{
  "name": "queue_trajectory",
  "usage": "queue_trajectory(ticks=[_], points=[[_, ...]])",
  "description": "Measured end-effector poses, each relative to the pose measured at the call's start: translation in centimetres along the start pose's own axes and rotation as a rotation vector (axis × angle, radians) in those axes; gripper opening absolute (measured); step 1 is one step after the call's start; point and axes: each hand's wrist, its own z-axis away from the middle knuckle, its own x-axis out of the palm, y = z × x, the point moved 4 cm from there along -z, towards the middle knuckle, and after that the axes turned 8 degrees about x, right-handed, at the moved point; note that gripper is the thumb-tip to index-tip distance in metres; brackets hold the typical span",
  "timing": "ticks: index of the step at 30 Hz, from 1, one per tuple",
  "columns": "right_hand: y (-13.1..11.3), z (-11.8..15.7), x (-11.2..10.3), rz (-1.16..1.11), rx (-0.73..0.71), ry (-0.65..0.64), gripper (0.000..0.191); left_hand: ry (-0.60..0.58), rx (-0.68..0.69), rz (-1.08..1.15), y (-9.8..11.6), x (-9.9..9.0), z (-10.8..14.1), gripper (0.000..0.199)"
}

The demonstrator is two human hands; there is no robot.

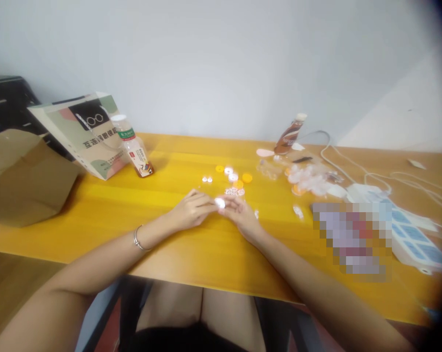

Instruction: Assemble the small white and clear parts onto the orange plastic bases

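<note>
Over the middle of the yellow table, my left hand (194, 210) and my right hand (240, 213) meet at a small white piece (220, 202). Fingers of both hands pinch it from either side. Its exact shape is washed out by glare. Just beyond the hands lie white discs (233, 177), orange discs (247, 178) and a patterned white piece (234, 191). Two tiny white pieces (207, 179) sit to the left of these discs. A small clear piece (256, 214) is beside my right hand.
On the wooden table (162, 264), a bottle (135, 149), paper bag (91, 134) and brown bag (26, 178) stand left. A dark drink bottle (290, 135), bagged pieces (309, 178), cables, a power strip (415, 237) and a blurred-out object (349, 239) are right.
</note>
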Motion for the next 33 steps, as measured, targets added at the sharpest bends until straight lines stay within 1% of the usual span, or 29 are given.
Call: queue_trajectory(ticks=[4,6,7,9,11,13,15,18,23,26,29,33], points=[[-0.1,0.0,0.0,0.001,0.005,0.003,0.035,0.093,-0.006,0.100,-0.4,-0.6,0.1,0.023],[-0.2,0.0,0.0,0.008,0.008,0.017,0.034,0.142,-0.054,0.145,-1.3,-1.2,0.3,0.022],[-0.1,0.0,0.0,0.009,0.008,0.027,0.033,0.147,-0.091,0.169,-1.9,-1.4,0.4,0.021],[-0.1,0.0,-0.1,0.000,0.004,0.042,0.031,0.104,-0.176,0.228,-3.3,-1.5,0.7,0.020],[0.1,-0.1,-0.2,-0.014,-0.004,0.049,0.030,0.022,-0.261,0.292,-4.4,-1.3,1.0,0.019],[0.2,-0.1,-0.3,-0.022,-0.010,0.054,0.030,-0.035,-0.329,0.338,-5.0,-1.0,1.3,0.020],[0.3,-0.2,-0.3,-0.014,-0.011,0.062,0.029,-0.054,-0.370,0.357,-5.1,-0.7,1.4,0.021],[0.3,-0.2,-0.3,0.005,-0.017,0.068,0.027,-0.071,-0.392,0.368,-4.7,-0.2,1.4,0.019],[0.0,-0.1,-0.2,0.029,-0.036,0.069,0.026,-0.039,-0.443,0.338,-4.5,0.8,1.3,0.021],[-0.1,0.0,-0.2,0.035,-0.039,0.075,0.027,-0.035,-0.458,0.298,-4.6,1.2,1.3,0.017],[-0.1,0.0,-0.2,0.041,-0.021,0.080,0.027,-0.063,-0.473,0.270,-4.6,1.2,1.3,0.013],[-0.1,0.0,-0.1,0.062,-0.011,0.083,0.028,-0.129,-0.493,0.211,-4.3,0.7,1.4,0.010]])
